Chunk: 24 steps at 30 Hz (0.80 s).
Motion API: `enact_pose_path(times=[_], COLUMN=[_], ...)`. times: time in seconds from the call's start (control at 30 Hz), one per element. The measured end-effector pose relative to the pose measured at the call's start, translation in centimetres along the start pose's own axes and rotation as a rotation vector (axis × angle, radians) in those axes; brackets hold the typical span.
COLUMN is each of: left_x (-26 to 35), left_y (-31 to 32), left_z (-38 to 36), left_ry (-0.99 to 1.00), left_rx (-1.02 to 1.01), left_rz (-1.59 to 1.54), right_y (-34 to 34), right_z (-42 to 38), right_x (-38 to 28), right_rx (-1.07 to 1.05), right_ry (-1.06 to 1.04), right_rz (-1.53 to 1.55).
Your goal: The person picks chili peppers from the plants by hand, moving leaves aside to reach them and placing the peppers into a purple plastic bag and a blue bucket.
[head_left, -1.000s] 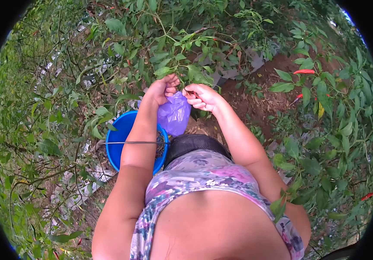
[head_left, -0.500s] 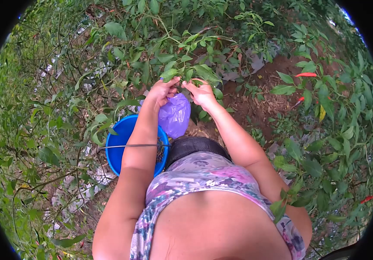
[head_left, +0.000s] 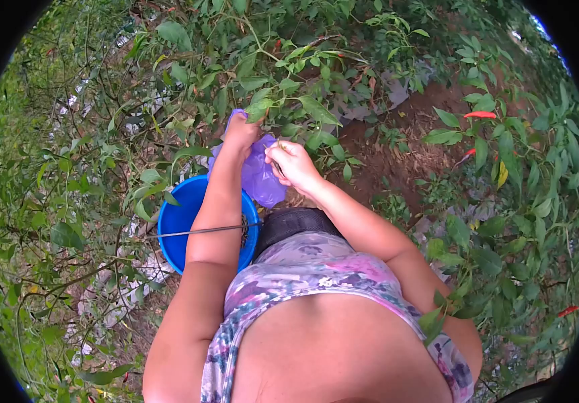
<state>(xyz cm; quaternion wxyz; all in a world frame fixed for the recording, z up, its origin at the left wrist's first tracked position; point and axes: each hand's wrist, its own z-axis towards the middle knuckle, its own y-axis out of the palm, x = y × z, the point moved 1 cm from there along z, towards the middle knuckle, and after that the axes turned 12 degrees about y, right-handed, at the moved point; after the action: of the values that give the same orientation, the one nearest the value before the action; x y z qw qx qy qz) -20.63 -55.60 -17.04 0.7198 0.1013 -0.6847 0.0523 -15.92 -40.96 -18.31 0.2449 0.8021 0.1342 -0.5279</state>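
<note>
The purple plastic bag (head_left: 260, 178) hangs just above the person's lap, a little left of the middle of the view; take it as the centre of a clock with twelve at the top. At eleven, touching it, is the left hand (head_left: 241, 136), bent inward with its fingers gathered on the upper part of the bag; plastic shows on both sides of this hand, though its fingertips are hard to make out. At two to three, beside the bag's edge, the right hand (head_left: 293, 163) is drawn closed, thumb and forefinger pinched together, with a greenish speck at their tips too small to name. A broad green leaf (head_left: 319, 111) reaches in from between one and two, above the right hand. At eight sits a blue bucket (head_left: 177, 218), partly behind the left forearm (head_left: 212, 208), its thin dark handle (head_left: 168, 234) crossing over that arm; dark bits lie inside, too small to tell. At five are a black waistband (head_left: 296, 225) and a floral top (head_left: 316, 269). Farther out, brown soil (head_left: 387, 158) shows near three, a red pepper (head_left: 480, 115) hangs between two and three, and another pepper (head_left: 568, 311) near four, among leafy plants.
</note>
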Motion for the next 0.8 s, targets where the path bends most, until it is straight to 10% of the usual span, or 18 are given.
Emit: enact_pose_path(times=[0.1, 0.37, 0.63, 0.7, 0.8], left_x=[1.1, -1.8, -2.1, -2.3, -2.2], left_y=[-1.2, 2.0, 4.3, 3.8, 2.6], left_z=[-0.3, -3.3, -5.2, -5.5, -5.3], left_ry=[-0.118, -0.119, -0.178, -0.184, -0.220], left_rx=[-0.035, 0.056, -0.114, -0.118, -0.061], left_rz=[0.031, -0.301, -0.240, -0.258, -0.092], right_y=[0.6, 9.8, 15.1, 13.4, 6.5], right_z=[-2.4, -4.1, -3.0, -3.0, -4.0], right_x=[0.3, -3.4, -0.1, -0.9, -3.1], right_rx=[-0.190, -0.158, -0.357, -0.238, -0.333], right_ry=[0.296, -0.493, -0.378, -0.637, -0.220], right_rz=[0.484, -0.099, -0.701, -0.545, -0.215])
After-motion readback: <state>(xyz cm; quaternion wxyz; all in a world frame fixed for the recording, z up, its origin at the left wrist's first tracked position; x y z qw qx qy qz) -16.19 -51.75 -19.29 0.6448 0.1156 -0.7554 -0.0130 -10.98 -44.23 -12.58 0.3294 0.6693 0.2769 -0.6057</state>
